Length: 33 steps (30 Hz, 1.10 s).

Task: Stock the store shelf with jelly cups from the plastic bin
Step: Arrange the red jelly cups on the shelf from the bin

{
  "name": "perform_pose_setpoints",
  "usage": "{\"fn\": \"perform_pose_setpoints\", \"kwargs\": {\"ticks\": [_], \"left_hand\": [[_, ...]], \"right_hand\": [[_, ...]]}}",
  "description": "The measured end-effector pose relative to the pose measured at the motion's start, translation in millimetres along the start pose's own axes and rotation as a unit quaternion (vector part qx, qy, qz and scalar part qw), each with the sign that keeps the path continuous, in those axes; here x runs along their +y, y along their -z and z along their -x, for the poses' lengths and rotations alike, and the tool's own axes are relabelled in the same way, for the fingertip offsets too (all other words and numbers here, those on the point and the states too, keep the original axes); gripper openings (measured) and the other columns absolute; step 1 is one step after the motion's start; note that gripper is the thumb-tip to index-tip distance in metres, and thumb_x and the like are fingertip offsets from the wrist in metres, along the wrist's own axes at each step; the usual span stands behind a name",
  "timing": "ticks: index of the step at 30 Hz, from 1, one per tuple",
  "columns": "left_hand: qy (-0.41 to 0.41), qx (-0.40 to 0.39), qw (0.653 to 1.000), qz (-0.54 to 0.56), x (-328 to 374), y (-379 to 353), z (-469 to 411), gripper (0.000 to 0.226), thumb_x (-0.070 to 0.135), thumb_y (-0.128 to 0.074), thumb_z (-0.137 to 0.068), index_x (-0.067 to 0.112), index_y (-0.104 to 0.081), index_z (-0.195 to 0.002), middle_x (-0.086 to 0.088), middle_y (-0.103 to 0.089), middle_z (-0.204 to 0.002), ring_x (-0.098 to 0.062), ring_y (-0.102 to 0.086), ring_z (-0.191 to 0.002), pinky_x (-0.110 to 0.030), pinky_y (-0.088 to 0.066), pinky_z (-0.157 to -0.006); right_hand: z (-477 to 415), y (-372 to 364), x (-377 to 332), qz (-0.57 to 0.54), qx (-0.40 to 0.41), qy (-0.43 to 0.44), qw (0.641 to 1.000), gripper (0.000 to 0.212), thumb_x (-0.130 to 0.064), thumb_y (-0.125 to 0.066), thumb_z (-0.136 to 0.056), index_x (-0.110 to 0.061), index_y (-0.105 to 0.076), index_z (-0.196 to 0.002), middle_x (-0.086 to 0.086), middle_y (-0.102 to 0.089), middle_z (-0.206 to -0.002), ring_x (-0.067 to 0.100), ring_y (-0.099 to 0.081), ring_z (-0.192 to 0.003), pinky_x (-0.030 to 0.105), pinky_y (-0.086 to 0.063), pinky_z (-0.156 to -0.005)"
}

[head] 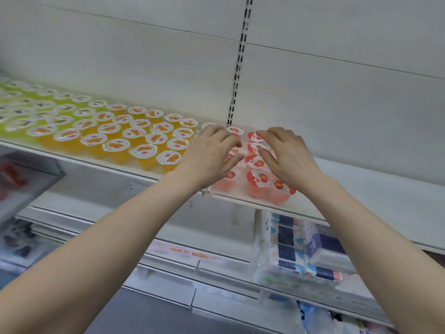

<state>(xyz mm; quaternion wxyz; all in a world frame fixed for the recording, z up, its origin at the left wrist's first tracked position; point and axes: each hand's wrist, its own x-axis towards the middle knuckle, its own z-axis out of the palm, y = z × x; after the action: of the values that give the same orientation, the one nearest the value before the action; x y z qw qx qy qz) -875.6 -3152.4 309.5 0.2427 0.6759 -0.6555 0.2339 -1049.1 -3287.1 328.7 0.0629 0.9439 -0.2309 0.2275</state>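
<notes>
Rows of jelly cups stand on the white store shelf (375, 189): green ones (21, 109) at the far left, orange ones (134, 136) in the middle, red and pink ones (257, 179) to their right. Both my hands hover over the red group. My left hand (209, 155) lies palm down on the left side of the red cups, fingers spread and lightly bent. My right hand (286, 155) rests on the right side of them, fingertips touching the lids. Neither hand plainly holds a cup. Several red cups are hidden under the hands. The plastic bin is out of view.
The shelf to the right of the red cups is bare. A slotted upright (238, 66) runs up the back wall. Below, a lower shelf holds wrapped tissue packs (301, 247). A blurred box (21, 182) sits at the left edge.
</notes>
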Motion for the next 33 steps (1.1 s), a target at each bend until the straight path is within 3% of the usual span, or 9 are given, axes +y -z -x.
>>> {"fn": "perform_pose_setpoints", "kwargs": {"ticks": [8, 16, 21, 33], "left_hand": [[0.07, 0.014, 0.995, -0.074, -113.1, 72.5, 88.6, 0.041, 0.048, -0.045, -0.092, 0.016, -0.067, -0.104, -0.004, -0.067, -0.102, -0.029, -0.056, -0.105, -0.038, -0.042, -0.096], [0.134, -0.016, 0.979, -0.155, -239.9, 173.0, 225.7, 0.034, 0.043, -0.051, -0.091, 0.015, -0.066, -0.104, -0.006, -0.066, -0.101, -0.03, -0.058, -0.1, -0.041, -0.045, -0.093], [0.205, -0.029, 0.959, -0.195, -297.0, 242.9, 326.8, 0.036, 0.042, -0.052, -0.088, 0.012, -0.066, -0.102, -0.007, -0.066, -0.099, -0.031, -0.059, -0.096, -0.041, -0.046, -0.09], [0.438, -0.046, 0.866, -0.238, -379.5, 337.0, 546.6, 0.041, 0.044, -0.043, -0.09, 0.013, -0.065, -0.105, -0.005, -0.067, -0.104, -0.03, -0.058, -0.098, -0.037, -0.042, -0.093]], "right_hand": [[-52.2, -31.5, -133.3, -0.011, 0.012, 0.105, 0.994, 0.047, -0.04, -0.043, -0.093, -0.015, -0.059, -0.129, 0.01, -0.061, -0.119, 0.035, -0.06, -0.106, 0.046, -0.048, -0.085], [-108.2, -78.6, -323.5, -0.082, 0.02, 0.215, 0.973, 0.047, -0.04, -0.043, -0.095, -0.014, -0.058, -0.132, 0.013, -0.061, -0.122, 0.035, -0.057, -0.111, 0.048, -0.048, -0.091], [-128.0, -110.4, -451.7, -0.117, 0.021, 0.284, 0.951, 0.049, -0.04, -0.042, -0.094, -0.013, -0.057, -0.132, 0.011, -0.06, -0.122, 0.035, -0.057, -0.108, 0.045, -0.047, -0.087], [-165.6, -189.7, -694.2, -0.196, -0.043, 0.441, 0.875, 0.048, -0.037, -0.048, -0.09, -0.013, -0.058, -0.13, 0.009, -0.061, -0.121, 0.032, -0.056, -0.109, 0.043, -0.047, -0.088]]}}
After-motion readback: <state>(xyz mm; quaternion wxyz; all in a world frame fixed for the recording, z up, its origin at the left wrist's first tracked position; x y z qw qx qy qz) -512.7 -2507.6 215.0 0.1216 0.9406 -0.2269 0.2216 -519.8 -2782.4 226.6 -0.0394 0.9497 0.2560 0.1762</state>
